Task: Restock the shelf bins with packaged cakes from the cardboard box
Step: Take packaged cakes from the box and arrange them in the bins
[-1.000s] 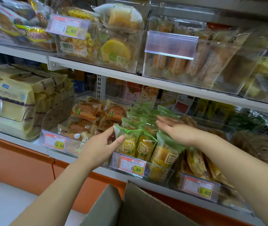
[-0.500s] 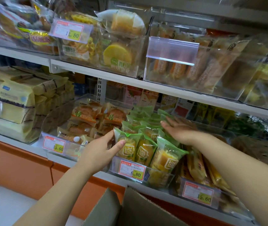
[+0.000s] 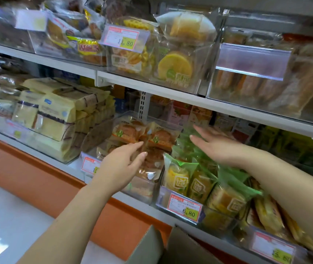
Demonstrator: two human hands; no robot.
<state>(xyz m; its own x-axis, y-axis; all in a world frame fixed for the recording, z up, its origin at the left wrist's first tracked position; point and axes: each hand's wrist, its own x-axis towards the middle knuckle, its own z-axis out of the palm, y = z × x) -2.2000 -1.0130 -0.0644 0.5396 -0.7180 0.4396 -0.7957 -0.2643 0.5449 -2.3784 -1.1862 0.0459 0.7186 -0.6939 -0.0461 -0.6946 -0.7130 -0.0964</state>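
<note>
A clear shelf bin (image 3: 163, 201) on the lower shelf holds several green-topped packaged cakes (image 3: 199, 185) behind a 6.80 price tag. My right hand (image 3: 213, 147) hovers flat over the back of that row, fingers straight, holding nothing. My left hand (image 3: 122, 164) is open in front of the neighbouring bin of orange-wrapped cakes (image 3: 152, 139), fingers relaxed, touching no pack that I can see. The cardboard box (image 3: 152, 246) shows only its open flaps at the bottom edge.
The upper shelf (image 3: 152, 84) carries clear bins of round yellow cakes (image 3: 174, 65) and long breads (image 3: 262, 86). Pale yellow packs (image 3: 54, 119) fill the bin at left. Another bin of yellow snacks (image 3: 273, 223) sits at the right. An orange base panel (image 3: 28, 168) runs below.
My left hand let go of the front green pack and drew left, before the orange-wrapped cakes. My right hand lifted slightly above the green packs. The view swung to the left.
</note>
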